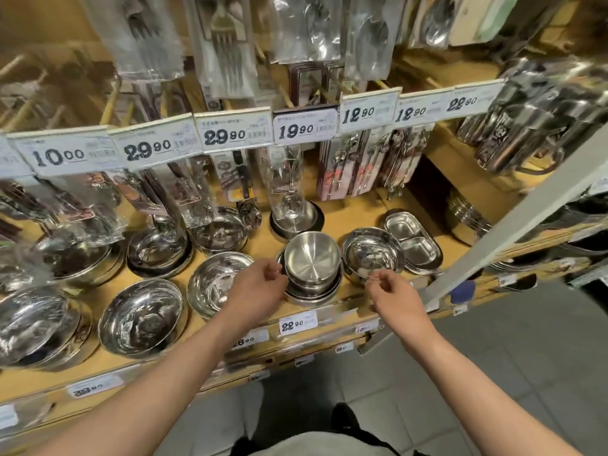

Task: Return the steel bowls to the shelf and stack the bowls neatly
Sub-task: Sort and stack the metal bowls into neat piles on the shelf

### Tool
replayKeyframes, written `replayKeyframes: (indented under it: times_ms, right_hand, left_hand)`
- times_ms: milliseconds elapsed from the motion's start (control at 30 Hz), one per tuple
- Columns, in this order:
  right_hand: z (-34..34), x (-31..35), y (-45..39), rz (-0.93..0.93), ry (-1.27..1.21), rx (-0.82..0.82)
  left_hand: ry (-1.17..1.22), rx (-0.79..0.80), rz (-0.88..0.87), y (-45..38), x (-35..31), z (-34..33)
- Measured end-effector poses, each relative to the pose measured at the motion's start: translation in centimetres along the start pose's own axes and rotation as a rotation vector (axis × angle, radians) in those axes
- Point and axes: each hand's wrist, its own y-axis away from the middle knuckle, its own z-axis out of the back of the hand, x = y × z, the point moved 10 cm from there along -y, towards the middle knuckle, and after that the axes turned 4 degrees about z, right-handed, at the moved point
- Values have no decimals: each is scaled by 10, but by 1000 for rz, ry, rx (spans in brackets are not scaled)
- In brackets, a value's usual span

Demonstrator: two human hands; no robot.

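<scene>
A stack of matte steel bowls [312,258] stands on the wooden shelf [263,240] near its front edge, the top bowl sitting a little tilted in the ones below. My left hand [260,286] is at the stack's left side, its loosely curled fingertips at the rim and gripping nothing. To the right stands a stack of shiny bowls [371,255]. My right hand [390,291] hovers just in front of that stack's rim, fingers loosely curled and empty.
More shiny bowls [217,281] and larger ones [141,319] fill the shelf to the left. Divided steel trays [413,236] lie to the right. Packaged cutlery [289,179] hangs low over the back bowls under price tags [304,128]. A grey upright post [513,232] slants at the right.
</scene>
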Motion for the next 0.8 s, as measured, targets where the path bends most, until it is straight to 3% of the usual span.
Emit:
replayKeyframes:
  times_ms: [333,600,800]
  right_hand:
    - [16,-2,-63,110,123,221]
    - [-32,23,-78,168,150,446]
    - [-64,25,-90,150,122,511]
  left_hand:
    - [-70,-227,205,-25,9,-33]
    - [-13,-258,261,-23,7,-47]
    - [54,-251,302,-20,4,-51]
